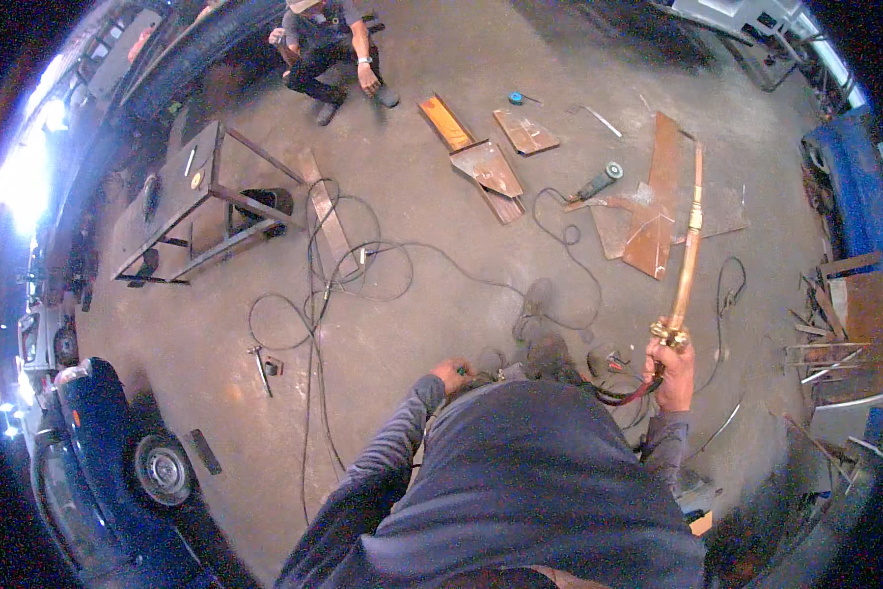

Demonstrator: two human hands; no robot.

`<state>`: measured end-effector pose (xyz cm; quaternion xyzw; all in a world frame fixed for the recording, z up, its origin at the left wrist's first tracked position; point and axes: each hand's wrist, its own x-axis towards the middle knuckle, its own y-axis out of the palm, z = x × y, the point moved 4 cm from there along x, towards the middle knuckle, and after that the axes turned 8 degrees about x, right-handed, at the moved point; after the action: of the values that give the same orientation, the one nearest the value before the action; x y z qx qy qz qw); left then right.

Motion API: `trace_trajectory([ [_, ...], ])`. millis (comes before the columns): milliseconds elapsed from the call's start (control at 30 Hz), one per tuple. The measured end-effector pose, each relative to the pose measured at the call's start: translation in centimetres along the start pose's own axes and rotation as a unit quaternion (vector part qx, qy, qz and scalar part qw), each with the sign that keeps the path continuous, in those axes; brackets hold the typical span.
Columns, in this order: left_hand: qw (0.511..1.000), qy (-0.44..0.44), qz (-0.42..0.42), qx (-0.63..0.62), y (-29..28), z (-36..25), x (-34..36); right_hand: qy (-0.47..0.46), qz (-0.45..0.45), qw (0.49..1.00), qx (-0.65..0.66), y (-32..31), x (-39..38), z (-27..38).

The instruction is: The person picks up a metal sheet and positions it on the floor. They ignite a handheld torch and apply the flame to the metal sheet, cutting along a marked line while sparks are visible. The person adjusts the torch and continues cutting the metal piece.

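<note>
My right hand (672, 375) is closed round the rear end of a brass cutting torch (690, 250), just behind its valves. The long torch points away from me, its bent tip beside a rusty metal plate (650, 206). Dark red and black hoses (620, 398) run from its grip toward my body. Near my waist, my left hand (449, 375) has its fingers curled in. A small greenish bit shows at them, but I cannot make out what it is.
An angle grinder (599, 182) lies beside the plates. Cables (314, 294) loop across the floor near a hammer (262, 371). A steel-frame table (201, 187) stands left; a person (329, 54) squats at the far side. A dark car (98, 471) is lower left, metal scrap (844, 334) right.
</note>
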<state>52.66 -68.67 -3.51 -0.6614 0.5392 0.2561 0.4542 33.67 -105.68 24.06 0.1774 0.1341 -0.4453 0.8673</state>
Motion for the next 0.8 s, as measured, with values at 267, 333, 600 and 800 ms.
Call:
trace_trajectory([
  [267, 0.991, 0.078, -0.104, -0.040, -8.0, -4.1, 4.1, 0.173, 0.114, 0.974, -0.091, 3.9, 13.4, -3.2],
  [333, 0.991, -0.044, -0.026, -0.122, -11.6, -7.6, 2.0, 0.200, 0.113, 0.965, -0.124, 3.6, 15.2, -3.9],
  [600, 0.974, -0.020, -0.064, -0.214, -17.3, -8.1, 1.0, 0.187, 0.133, 0.947, -0.225, 4.1, 20.1, -10.6],
  [800, 0.972, -0.040, 0.001, -0.231, -22.0, -3.9, 4.1, 0.193, 0.116, 0.929, -0.295, 9.7, 20.3, -8.5],
])
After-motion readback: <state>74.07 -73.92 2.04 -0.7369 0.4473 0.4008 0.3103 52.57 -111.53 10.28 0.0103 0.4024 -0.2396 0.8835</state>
